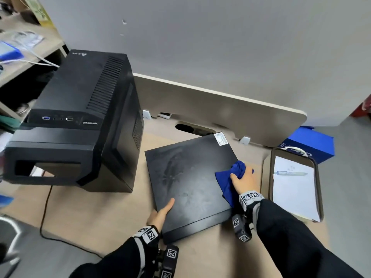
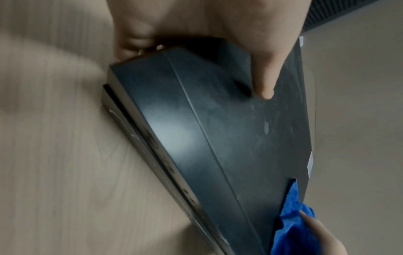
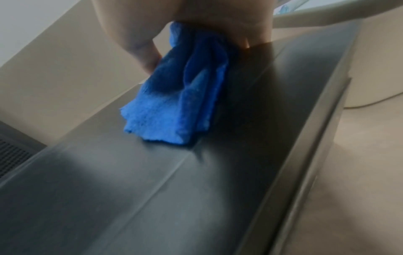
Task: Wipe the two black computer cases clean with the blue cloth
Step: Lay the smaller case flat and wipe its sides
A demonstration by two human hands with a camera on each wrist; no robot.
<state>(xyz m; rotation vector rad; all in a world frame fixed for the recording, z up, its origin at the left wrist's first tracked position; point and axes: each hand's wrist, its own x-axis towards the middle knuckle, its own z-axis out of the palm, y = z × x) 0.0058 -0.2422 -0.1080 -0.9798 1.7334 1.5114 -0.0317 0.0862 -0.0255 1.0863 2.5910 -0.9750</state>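
A flat black computer case (image 1: 190,181) lies on the wooden desk (image 1: 90,213), its dusty top smeared. My left hand (image 1: 160,214) holds its near left corner: the thumb (image 2: 265,89) presses on the top while the other fingers curl round the side. My right hand (image 1: 244,181) grips the bunched blue cloth (image 1: 230,177) against the case's right edge. In the right wrist view the cloth (image 3: 174,103) hangs from the hand (image 3: 198,55) onto the case (image 3: 196,189). A tall black tower case (image 1: 80,121) stands to the left, apart from both hands.
A tray (image 1: 319,187) holding white paper and a pen sits just right of my right hand, with a blue box (image 1: 313,145) behind it. A beige divider panel (image 1: 220,109) closes off the desk's back. A black cable (image 1: 43,217) runs down from the tower. Cluttered shelves (image 1: 30,57) stand far left.
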